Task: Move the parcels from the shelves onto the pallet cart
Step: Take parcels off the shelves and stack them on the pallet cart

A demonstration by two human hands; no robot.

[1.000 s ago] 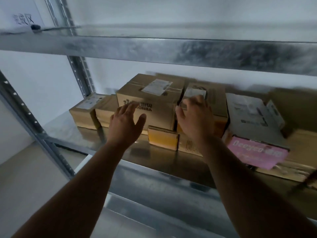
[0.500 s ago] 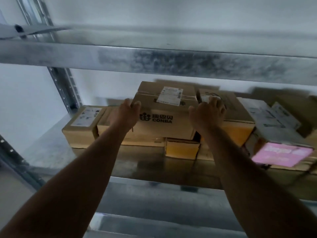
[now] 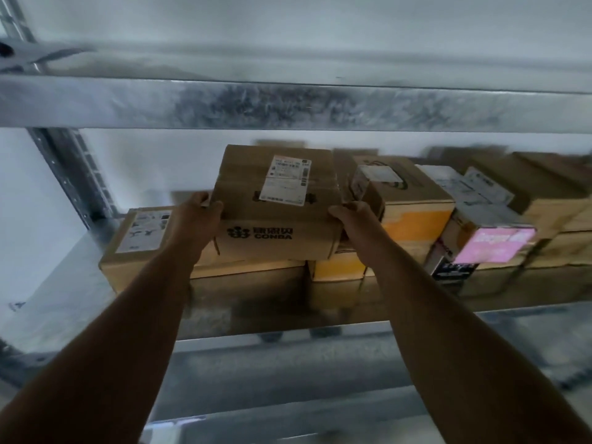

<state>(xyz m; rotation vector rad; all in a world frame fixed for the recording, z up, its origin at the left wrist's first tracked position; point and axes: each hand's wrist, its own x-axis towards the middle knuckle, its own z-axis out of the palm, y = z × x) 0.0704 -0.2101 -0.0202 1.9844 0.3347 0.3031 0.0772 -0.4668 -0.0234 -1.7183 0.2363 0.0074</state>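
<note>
A brown cardboard parcel printed CONBA, with a white label on top, rests on flatter parcels in the middle of the metal shelf. My left hand grips its left side and my right hand grips its right side. To its left lies a flat labelled parcel. To its right stand a brown and orange box, a grey box with a pink front and more brown parcels. The pallet cart is out of view.
The galvanised beam of the shelf above crosses the view just over the parcels. A perforated upright post stands at the left. A white wall lies behind the shelf. The shelf's front beam runs below my forearms.
Both hands reached forward from open in front of the parcels to closing on the two sides of the CONBA parcel. The view has moved closer and slightly upward.
</note>
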